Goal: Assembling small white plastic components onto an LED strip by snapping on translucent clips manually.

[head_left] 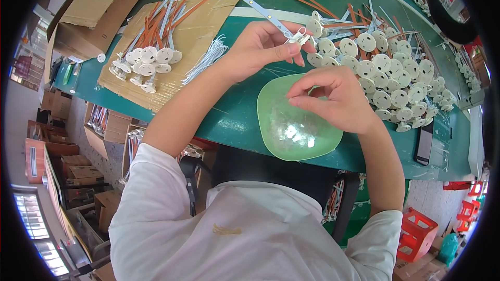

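My left hand [258, 51] is closed around the end of a long white LED strip [247, 1], where a small white fitting with a thin wire loop [299, 36] sits at the fingertips. From there the strip runs up and to the left, over the table. Nearer to me, my right hand [338, 93] is above a light green plastic bowl [268, 93], thumb and forefinger pinched together. Anything in that pinch is too small to make out. Small clear, shiny pieces [299, 132] lie in the bowl. The two hands are apart.
To the right lies a big pile of white round discs on strips [390, 78], with a dark phone [424, 143] below it. At left, a cardboard sheet [117, 80] bears more discs with orange and white strips, beside thin white wires [207, 58]. A cardboard box [99, 15] stands behind.
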